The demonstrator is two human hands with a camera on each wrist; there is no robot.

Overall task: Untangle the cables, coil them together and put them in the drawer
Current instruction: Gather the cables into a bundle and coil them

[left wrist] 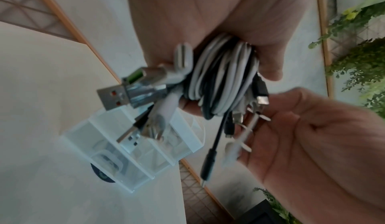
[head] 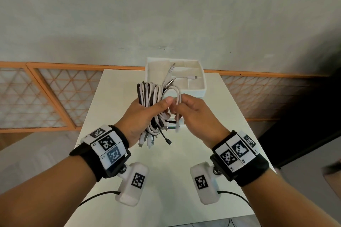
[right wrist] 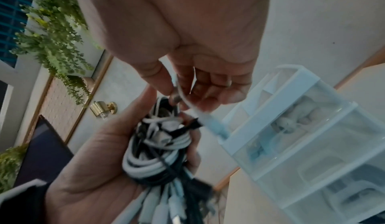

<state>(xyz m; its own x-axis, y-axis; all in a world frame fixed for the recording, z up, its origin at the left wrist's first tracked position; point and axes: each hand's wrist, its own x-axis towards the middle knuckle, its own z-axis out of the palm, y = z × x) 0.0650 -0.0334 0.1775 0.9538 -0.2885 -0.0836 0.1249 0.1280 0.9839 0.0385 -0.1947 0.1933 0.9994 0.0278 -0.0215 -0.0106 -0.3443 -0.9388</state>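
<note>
A bundle of white and black cables [head: 150,96] is coiled into long loops above the white table [head: 114,97]. My left hand [head: 142,116] grips the bundle [left wrist: 220,79] round its middle, thumb across the front. Plug ends [head: 153,140] hang below the fist. My right hand [head: 191,112] pinches one white cable [head: 177,97] that loops up out of the bundle; its free end [right wrist: 210,120] is blurred. The white drawer unit [head: 195,90] stands behind the hands with its top drawer open; cable ends [head: 191,77] lie inside. In the right wrist view the bundle [right wrist: 154,158] lies in the left palm.
The drawer unit [left wrist: 133,155] has clear lower drawers with items inside. The table is narrow, with edges on both sides and floor beyond. A wall with orange-framed lattice panels [head: 46,97] runs behind. Hanging plants [right wrist: 52,34] and a dark screen [right wrist: 43,153] are to the side.
</note>
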